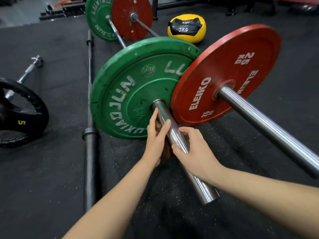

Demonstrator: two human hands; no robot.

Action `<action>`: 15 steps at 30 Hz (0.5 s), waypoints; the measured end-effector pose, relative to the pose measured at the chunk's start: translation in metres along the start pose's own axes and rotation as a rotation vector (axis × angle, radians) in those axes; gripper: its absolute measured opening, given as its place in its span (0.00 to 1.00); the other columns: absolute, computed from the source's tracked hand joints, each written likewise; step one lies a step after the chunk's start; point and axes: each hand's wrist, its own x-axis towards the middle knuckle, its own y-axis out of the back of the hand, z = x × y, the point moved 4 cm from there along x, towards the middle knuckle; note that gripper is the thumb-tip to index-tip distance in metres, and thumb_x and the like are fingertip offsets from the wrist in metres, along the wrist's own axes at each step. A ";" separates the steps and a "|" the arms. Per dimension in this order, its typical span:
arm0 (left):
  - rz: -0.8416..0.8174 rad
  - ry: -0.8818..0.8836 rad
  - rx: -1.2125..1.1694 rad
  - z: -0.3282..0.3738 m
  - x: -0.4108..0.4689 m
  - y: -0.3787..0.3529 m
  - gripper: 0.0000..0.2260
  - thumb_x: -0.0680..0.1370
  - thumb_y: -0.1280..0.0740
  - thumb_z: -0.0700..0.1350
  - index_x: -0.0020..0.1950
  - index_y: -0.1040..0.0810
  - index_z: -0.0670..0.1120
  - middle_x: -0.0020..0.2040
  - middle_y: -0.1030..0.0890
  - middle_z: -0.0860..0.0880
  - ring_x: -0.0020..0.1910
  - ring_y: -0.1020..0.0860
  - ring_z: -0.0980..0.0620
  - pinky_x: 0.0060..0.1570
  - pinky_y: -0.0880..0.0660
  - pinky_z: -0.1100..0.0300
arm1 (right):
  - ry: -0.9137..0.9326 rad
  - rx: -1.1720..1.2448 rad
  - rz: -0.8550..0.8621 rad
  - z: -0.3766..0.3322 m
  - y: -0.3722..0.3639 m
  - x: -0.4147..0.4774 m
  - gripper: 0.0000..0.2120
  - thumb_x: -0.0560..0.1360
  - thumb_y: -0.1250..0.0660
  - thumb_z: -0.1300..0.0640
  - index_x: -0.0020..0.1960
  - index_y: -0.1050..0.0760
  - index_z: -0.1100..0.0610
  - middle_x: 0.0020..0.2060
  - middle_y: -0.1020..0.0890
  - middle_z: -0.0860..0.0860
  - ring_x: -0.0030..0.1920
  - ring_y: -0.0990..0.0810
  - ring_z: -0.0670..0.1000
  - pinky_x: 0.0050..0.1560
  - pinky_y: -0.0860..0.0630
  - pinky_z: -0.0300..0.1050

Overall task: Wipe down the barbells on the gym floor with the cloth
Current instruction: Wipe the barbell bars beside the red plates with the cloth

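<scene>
A barbell with green plates lies on the black floor; its chrome sleeve points toward me out of the near green plate. A brown cloth is under the sleeve, mostly hidden by my hands. My left hand holds the cloth against the sleeve's left side, thumb lying on the chrome. My right hand curls round the sleeve from the right, fingertips on the metal. A second barbell with a red plate lies to the right, its sleeve bare.
An unloaded dark bar lies on the floor to the left. Farther left sit a black 5 plate and a short chrome bar. A yellow 2 kg ball rests behind the plates. Rack feet stand at the back.
</scene>
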 end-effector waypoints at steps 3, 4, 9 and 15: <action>0.086 -0.003 0.003 0.008 0.019 0.006 0.29 0.76 0.26 0.60 0.74 0.32 0.65 0.73 0.30 0.52 0.69 0.26 0.56 0.71 0.27 0.48 | 0.005 -0.017 -0.002 0.001 -0.002 0.000 0.29 0.79 0.32 0.49 0.76 0.38 0.49 0.67 0.33 0.44 0.59 0.30 0.39 0.52 0.34 0.28; 0.115 -0.010 0.000 0.010 0.024 0.006 0.27 0.77 0.26 0.58 0.74 0.31 0.62 0.71 0.28 0.53 0.68 0.25 0.56 0.70 0.26 0.48 | 0.006 -0.022 -0.004 0.001 -0.003 -0.001 0.29 0.79 0.32 0.49 0.76 0.38 0.49 0.67 0.33 0.44 0.58 0.29 0.39 0.49 0.33 0.27; 0.090 -0.013 -0.005 0.010 0.011 0.002 0.26 0.79 0.29 0.58 0.74 0.33 0.64 0.73 0.29 0.55 0.70 0.27 0.56 0.72 0.29 0.49 | 0.009 -0.023 -0.009 0.000 -0.003 -0.001 0.28 0.79 0.32 0.49 0.76 0.38 0.48 0.66 0.33 0.43 0.54 0.29 0.34 0.45 0.33 0.23; 0.060 -0.022 -0.039 -0.004 -0.027 -0.008 0.28 0.77 0.28 0.60 0.76 0.35 0.66 0.76 0.31 0.53 0.73 0.29 0.54 0.74 0.32 0.47 | -0.017 0.085 0.014 -0.002 -0.003 -0.002 0.25 0.77 0.29 0.51 0.71 0.33 0.46 0.63 0.29 0.44 0.58 0.27 0.38 0.48 0.30 0.28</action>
